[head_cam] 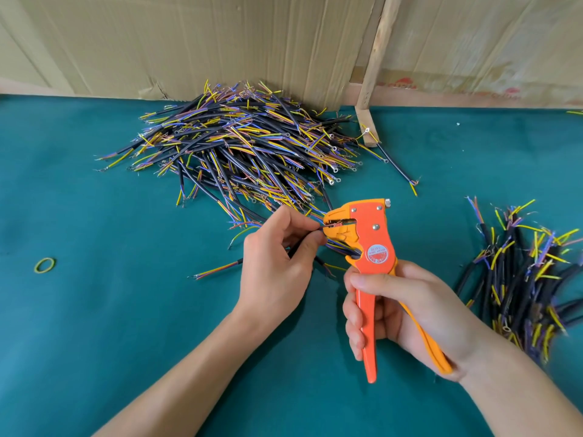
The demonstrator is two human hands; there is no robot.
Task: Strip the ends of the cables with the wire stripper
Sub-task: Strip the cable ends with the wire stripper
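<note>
One orange wire stripper (373,244) stands upright near the middle of the green counter (94,310), its head pointing to 9 o'clock. The right hand (407,313) grips its two handles from 5 o'clock, fingers (355,326) curled round the front handle and thumb laid across the top. The left hand (277,263), coming in from 7 o'clock, pinches one black cable (296,247) between thumb and curled fingers and holds its end in the stripper's mouth. Two heaps of cables lie on the counter, too many in each to count: a big pile (246,146) at 12 o'clock against the cardboard wall (189,42), and a smaller pile (520,279) at 3 o'clock. One loose cable (217,270) lies at 9 o'clock beside the left hand, and one yellow-green rubber band (45,265) farther out.
</note>
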